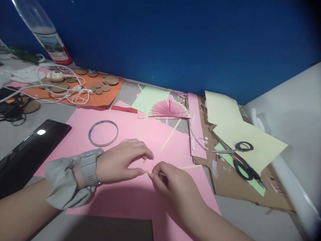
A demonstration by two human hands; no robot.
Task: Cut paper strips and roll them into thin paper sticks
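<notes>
Over a large pink paper sheet (72,150), my right hand (175,184) pinches a thin pale paper strip (149,174) between thumb and forefinger. Most of the strip is hidden by the fingers. My left hand (120,160) hovers just to its left, thumb and fingers apart, the thumb tip close to the strip's end. A grey watch and a scrunchie circle that wrist. Beyond the hands, more pale strips (171,134) lie on the pink sheet. A tape roll or ring (103,133) rests behind my left hand. A folded pink paper fan (170,109) sits farther back.
Scissors (243,160) lie on cardboard (225,187) and cream paper (255,140) at the right. A black phone (32,150) is at the left. Behind it are cables (79,90), cardboard discs (110,79) and a tall bottle (51,43). A blue partition (175,43) closes the back.
</notes>
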